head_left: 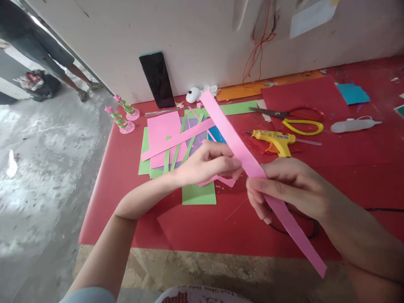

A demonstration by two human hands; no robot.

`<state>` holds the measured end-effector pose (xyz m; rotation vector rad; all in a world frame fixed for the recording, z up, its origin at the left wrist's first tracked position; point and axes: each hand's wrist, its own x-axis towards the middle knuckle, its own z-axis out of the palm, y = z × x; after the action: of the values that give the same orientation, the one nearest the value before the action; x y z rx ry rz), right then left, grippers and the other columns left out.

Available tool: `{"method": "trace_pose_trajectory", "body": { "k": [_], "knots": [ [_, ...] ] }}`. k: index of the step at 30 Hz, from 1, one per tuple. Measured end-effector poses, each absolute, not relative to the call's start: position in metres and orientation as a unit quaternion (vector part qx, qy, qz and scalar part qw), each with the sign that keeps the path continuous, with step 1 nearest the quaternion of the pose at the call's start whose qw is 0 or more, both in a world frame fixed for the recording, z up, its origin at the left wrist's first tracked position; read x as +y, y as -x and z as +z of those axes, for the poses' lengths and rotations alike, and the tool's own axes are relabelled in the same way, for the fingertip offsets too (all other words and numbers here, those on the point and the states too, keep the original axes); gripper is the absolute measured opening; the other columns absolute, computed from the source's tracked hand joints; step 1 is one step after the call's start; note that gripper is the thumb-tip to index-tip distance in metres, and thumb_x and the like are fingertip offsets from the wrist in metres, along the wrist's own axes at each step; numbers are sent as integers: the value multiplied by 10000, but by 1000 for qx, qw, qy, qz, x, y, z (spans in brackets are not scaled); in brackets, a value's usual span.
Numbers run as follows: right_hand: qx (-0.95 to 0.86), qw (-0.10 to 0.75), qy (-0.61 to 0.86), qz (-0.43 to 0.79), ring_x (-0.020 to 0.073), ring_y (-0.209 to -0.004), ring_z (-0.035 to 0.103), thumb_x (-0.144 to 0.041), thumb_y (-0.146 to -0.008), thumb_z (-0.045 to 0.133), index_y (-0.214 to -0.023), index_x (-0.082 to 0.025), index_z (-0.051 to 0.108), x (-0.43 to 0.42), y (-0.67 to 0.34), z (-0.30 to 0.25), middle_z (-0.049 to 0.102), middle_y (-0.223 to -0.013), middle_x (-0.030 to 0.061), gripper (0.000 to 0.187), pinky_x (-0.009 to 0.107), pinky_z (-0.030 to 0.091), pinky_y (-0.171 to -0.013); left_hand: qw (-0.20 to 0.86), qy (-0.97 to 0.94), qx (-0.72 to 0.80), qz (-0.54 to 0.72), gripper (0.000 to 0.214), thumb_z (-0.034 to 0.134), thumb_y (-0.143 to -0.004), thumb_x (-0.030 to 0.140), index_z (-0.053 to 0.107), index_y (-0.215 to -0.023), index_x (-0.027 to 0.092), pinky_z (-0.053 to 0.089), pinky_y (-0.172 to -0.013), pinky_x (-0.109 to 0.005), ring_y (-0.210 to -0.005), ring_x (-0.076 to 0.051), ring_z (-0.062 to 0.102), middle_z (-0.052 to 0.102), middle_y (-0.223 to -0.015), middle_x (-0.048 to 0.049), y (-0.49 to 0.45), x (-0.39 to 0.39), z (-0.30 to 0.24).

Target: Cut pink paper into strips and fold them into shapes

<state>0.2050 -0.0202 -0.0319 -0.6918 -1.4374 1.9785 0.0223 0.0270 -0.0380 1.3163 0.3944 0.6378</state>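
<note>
Above the red tabletop (pixel 362 168), your left hand (pixel 205 164) and right hand (pixel 290 189) clamp a long pink paper strip (pixel 221 113), grips close together, steadying it.

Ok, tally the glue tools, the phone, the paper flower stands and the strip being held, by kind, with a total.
Glue gun: 1
Glue bottle: 1
Phone: 1
Paper flower stands: 2
Pink strip, held in left hand and right hand: 1
Total: 6
</note>
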Motion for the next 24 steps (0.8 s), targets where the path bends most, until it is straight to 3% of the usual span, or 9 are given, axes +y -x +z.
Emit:
{"method": "trace_pose_trajectory", "body": {
  "k": [7, 12, 18, 24],
  "knots": [
    [-556, 291, 296, 720, 67, -499, 608, -311, -933, 561, -652, -146, 619, -22, -202, -29, 643, -578, -4, 331, 156, 475, -482, 615, -696, 200, 311, 210, 550, -763, 203, 527, -564, 142, 308, -415, -182, -448, -46, 397, 476, -485, 40, -20, 26, -37],
    [-596, 319, 317, 665, 63, -462, 596, -339, -939, 552, -665, -167, 625, -20, -201, -31, 638, -549, -20, 332, 156, 455, -454, 569, -745, 202, 284, 237, 511, -777, 225, 501, -550, 158, 350, -443, -199, -472, -64, 424, 513, -497, 14, -19, 25, -38],
    [-594, 259, 318, 692, 61, -463, 582, -377, -926, 570, -603, -171, 595, -18, -202, -24, 629, -530, -25, 384, 175, 422, -454, 634, -701, 214, 246, 192, 603, -753, 275, 573, -613, 146, 382, -450, -194, -487, -67, 459, 574, -540, 5, -19, 29, -38],
    [-545, 224, 317, 743, 89, -485, 569, -460, -887, 598, -587, -161, 593, -15, -203, -18, 615, -533, -4, 424, 221, 425, -486, 754, -581, 183, 245, 99, 671, -672, 173, 620, -596, 134, 474, -520, -181, -480, -53, 503, 567, -517, 35, -23, 29, -41]
  ]
}}
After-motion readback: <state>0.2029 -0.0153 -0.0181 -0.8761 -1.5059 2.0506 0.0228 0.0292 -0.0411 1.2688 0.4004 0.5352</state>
